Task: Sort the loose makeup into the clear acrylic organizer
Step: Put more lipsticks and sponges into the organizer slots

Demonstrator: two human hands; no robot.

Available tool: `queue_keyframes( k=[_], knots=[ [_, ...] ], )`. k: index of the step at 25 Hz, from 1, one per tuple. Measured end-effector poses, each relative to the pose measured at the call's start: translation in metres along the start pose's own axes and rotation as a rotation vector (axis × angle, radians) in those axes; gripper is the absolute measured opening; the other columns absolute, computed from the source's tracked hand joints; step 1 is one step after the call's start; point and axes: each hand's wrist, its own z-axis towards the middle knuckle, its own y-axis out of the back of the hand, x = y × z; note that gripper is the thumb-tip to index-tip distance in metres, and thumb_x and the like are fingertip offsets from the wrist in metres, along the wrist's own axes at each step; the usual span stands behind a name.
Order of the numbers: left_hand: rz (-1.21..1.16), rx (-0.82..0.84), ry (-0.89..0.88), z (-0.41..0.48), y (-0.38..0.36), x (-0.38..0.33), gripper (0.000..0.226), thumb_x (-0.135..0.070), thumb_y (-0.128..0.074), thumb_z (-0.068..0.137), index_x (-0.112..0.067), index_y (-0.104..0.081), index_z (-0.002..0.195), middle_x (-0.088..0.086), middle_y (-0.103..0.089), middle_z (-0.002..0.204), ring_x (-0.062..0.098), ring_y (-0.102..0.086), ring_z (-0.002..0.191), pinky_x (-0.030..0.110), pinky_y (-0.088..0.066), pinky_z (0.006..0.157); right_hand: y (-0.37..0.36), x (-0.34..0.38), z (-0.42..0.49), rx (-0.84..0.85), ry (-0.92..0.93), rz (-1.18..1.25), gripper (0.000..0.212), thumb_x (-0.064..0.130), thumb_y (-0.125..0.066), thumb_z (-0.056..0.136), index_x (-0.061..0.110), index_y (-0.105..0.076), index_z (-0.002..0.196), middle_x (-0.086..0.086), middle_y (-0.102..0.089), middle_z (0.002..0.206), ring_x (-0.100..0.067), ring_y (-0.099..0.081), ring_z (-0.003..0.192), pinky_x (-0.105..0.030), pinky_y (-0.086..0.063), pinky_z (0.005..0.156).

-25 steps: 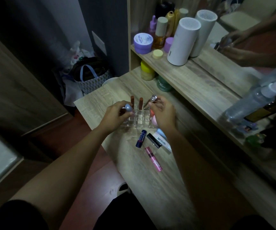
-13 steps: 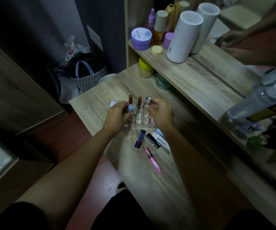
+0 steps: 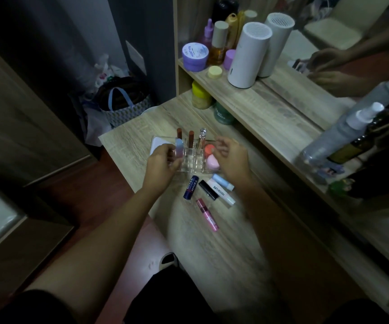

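Her left hand (image 3: 163,160) grips a pale blue tube (image 3: 179,148) upright just over the clear organizer's (image 3: 190,160) near-left slots, while the right hand (image 3: 229,153), open and empty, hovers nearest the loose sticks (image 3: 212,190) lying on the counter (image 3: 212,242).

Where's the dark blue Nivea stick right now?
The dark blue Nivea stick lies loose on the desk, just in front of the clear organizer, left of the black tube.
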Motion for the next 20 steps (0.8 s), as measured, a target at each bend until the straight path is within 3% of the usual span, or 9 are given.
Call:
queue_keyframes(
  k=[2,4,7,9,12,16,20],
  knots=[
    [0.026,0.003,-0.029,-0.027,-0.011,-0.005,0.016,-0.011,-0.066,0.085,-0.003,-0.064,0.099,0.016,-0.066,0.091,0.019,-0.057,0.078,0.023,-0.043,0.072,0.009,-0.015,-0.024,-0.016,0.0,-0.063,0.028,0.004,-0.063,0.085,0.007,-0.064,0.113,-0.013,-0.069,0.11,-0.017,-0.065,0.091,-0.014,-0.047,0.074],
    [0.058,0.119,-0.09,-0.059,-0.025,-0.008,0.013,-0.012,-0.064,0.087,-0.004,-0.068,0.095,0.015,-0.065,0.09,0.022,-0.057,0.08,0.024,-0.04,0.073,0.014,-0.036,-0.049,-0.006,0.019,-0.155,0.022,0.002,-0.061,0.087,0.006,-0.069,0.107,-0.015,-0.072,0.106,-0.024,-0.067,0.09,-0.025,-0.049,0.078],
    [0.089,0.328,-0.114,-0.103,-0.048,-0.011,0.022,-0.017,-0.06,0.09,-0.012,-0.071,0.109,0.015,-0.061,0.103,0.025,-0.061,0.09,0.024,-0.043,0.083,0.013,-0.059,-0.083,0.102,0.052,-0.275,0.022,0.003,-0.058,0.088,0.005,-0.069,0.107,-0.017,-0.07,0.109,-0.031,-0.066,0.096,-0.032,-0.048,0.086],
    [0.161,0.375,-0.053,-0.118,-0.06,-0.01,0.028,-0.023,-0.057,0.092,-0.016,-0.067,0.117,0.017,-0.055,0.116,0.029,-0.06,0.098,0.03,-0.046,0.089,0.01,-0.067,-0.094,0.186,0.07,-0.348,0.024,0.006,-0.057,0.089,0.005,-0.068,0.111,-0.016,-0.068,0.114,-0.03,-0.063,0.101,-0.033,-0.046,0.092],
    [0.159,0.367,-0.001,-0.133,-0.065,-0.008,0.027,-0.024,-0.059,0.091,-0.015,-0.069,0.115,0.017,-0.053,0.118,0.028,-0.059,0.101,0.027,-0.046,0.091,0.011,-0.072,-0.105,0.197,0.034,-0.413,0.02,0.011,-0.056,0.09,0.007,-0.068,0.106,-0.014,-0.065,0.112,-0.03,-0.062,0.098,-0.036,-0.049,0.088],
    [0.072,0.356,0.031,-0.154,-0.065,-0.003,0.023,-0.015,-0.064,0.087,-0.01,-0.072,0.108,0.015,-0.055,0.115,0.024,-0.058,0.102,0.014,-0.039,0.085,0.009,-0.081,-0.141,0.038,-0.137,-0.265,0.012,0.006,-0.064,0.083,0.008,-0.064,0.095,-0.013,-0.065,0.1,-0.027,-0.063,0.091,-0.029,-0.049,0.076],
    [0.08,0.219,0.19,-0.148,-0.064,-0.009,0.039,-0.026,-0.067,0.085,-0.013,-0.06,0.121,0.014,-0.06,0.105,0.025,-0.06,0.093,0.018,-0.039,0.075,0.001,-0.076,-0.155,0.037,-0.34,-0.061,0.037,0.009,-0.074,0.077,0.007,-0.06,0.112,-0.012,-0.067,0.109,-0.025,-0.066,0.095,-0.029,-0.054,0.074]
  ],
)
